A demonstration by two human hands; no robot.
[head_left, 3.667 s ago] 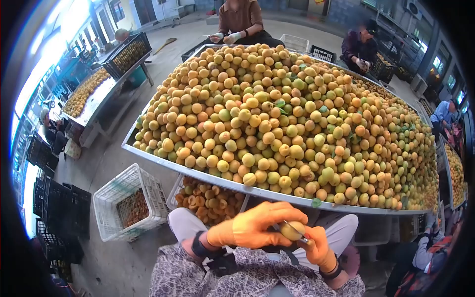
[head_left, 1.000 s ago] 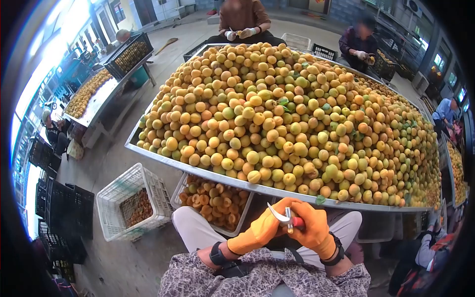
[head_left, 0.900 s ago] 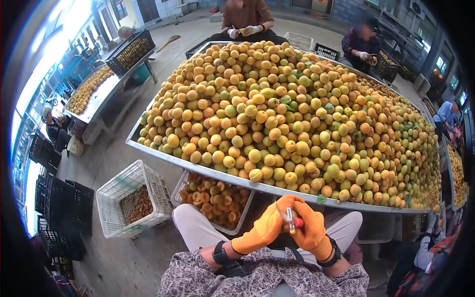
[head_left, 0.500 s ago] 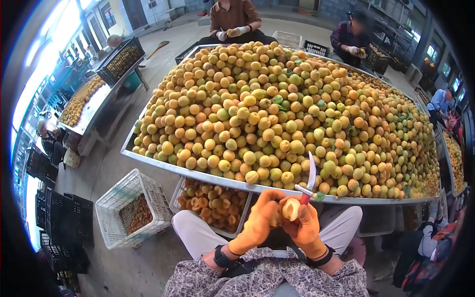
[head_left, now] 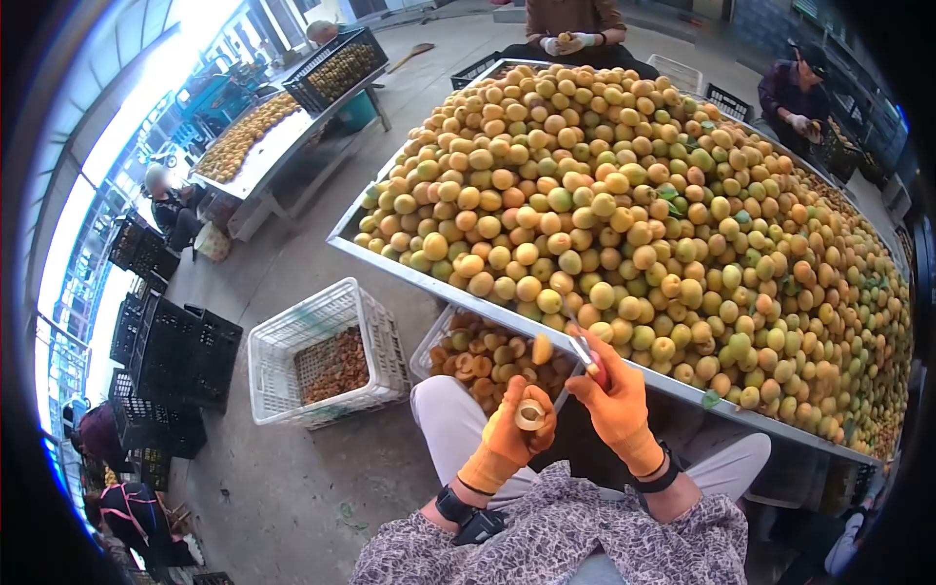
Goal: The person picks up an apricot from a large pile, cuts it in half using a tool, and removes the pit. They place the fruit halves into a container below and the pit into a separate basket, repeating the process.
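Observation:
My left hand (head_left: 514,426), in an orange glove, is closed around a halved apricot (head_left: 529,415) with its hollow cut side facing up. My right hand (head_left: 612,395), gloved too, grips a knife (head_left: 592,362) with a red handle at the edge of the table. Between the hands, a loose apricot piece (head_left: 542,349) shows above a white crate (head_left: 425,353) of halved apricots. Beyond them whole apricots (head_left: 585,210) are heaped on a metal-rimmed table (head_left: 468,297).
A white basket (head_left: 382,336) with brown bits stands left of my legs. Black crates (head_left: 185,351) are stacked farther left. Two co-workers (head_left: 575,24) (head_left: 795,93) sit across the heap. Another table (head_left: 263,161) with apricots stands at the upper left.
My hands have moved apart, and the knife is away from the fruit in my left hand. An apricot piece now shows over the crate. The view has turned left.

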